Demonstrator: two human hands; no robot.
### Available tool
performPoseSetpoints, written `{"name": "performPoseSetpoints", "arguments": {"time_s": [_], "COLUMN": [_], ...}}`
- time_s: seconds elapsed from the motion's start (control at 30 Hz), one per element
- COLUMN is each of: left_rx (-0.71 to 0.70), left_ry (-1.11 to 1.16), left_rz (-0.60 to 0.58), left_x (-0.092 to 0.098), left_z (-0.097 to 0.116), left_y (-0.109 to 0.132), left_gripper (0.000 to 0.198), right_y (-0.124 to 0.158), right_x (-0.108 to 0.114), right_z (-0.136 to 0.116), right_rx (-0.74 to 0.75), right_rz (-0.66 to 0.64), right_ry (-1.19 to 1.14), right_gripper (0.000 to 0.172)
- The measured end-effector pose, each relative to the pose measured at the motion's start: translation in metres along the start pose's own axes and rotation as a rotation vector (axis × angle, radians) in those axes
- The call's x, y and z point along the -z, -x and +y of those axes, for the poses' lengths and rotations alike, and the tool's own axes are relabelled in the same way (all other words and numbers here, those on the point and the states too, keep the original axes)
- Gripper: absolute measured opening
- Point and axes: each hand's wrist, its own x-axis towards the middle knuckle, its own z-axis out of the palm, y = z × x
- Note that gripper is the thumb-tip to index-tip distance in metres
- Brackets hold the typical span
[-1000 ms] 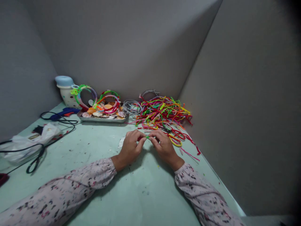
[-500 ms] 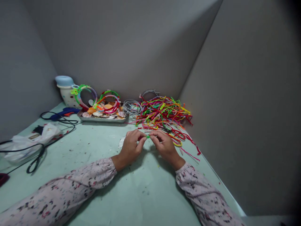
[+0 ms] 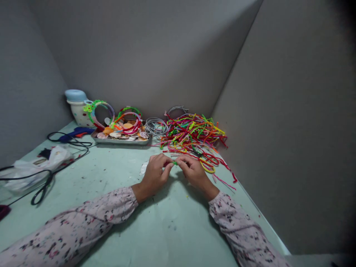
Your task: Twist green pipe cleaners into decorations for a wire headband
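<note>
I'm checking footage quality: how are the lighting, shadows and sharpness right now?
Head view: dim light, a darker band slanting down the back wall; head view: soft shadows on the table below the left hand and right hand; head view: the green piece between them too small and soft for detail.

Green piece [image 3: 175,162] probably part-hidden; sleeves [image 3: 69,226] cropped
</note>
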Motion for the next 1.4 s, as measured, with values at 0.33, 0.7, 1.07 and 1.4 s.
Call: {"name": "performPoseSetpoints", "arguments": {"time_s": [0.33,0.7,1.07,1.4], "left_rx": [-0.01,0.018,-0.004,0.086], "left_ry": [-0.005,0.002,0.0,0.051], "left_rz": [-0.003,0.002,-0.021,0.077], "left_x": [0.0001,0.0002,0.0009,0.0004], "left_z": [0.0,0.0008,0.0021,-0.0027], "left_y": [0.0005,-0.0005,0.001,-0.0006], "left_gripper": [0.013,0.014,0.014,0.019], "right_y": [-0.0015,0.0,-0.0017,0.0046], "right_x": [-0.0008,-0.0017,-0.0013,-0.0015], "right_z": [0.0035,0.0041,0.0042,-0.0005], "right_rx": [-0.058,0.032,-0.009,0.144], "right_rz": [-0.039,0.061,-0.025,0.293], "right_ry": [-0.1,-0.086,-0.06,0.116], "right_gripper": [0.023,0.018,0.024,0.011]}}
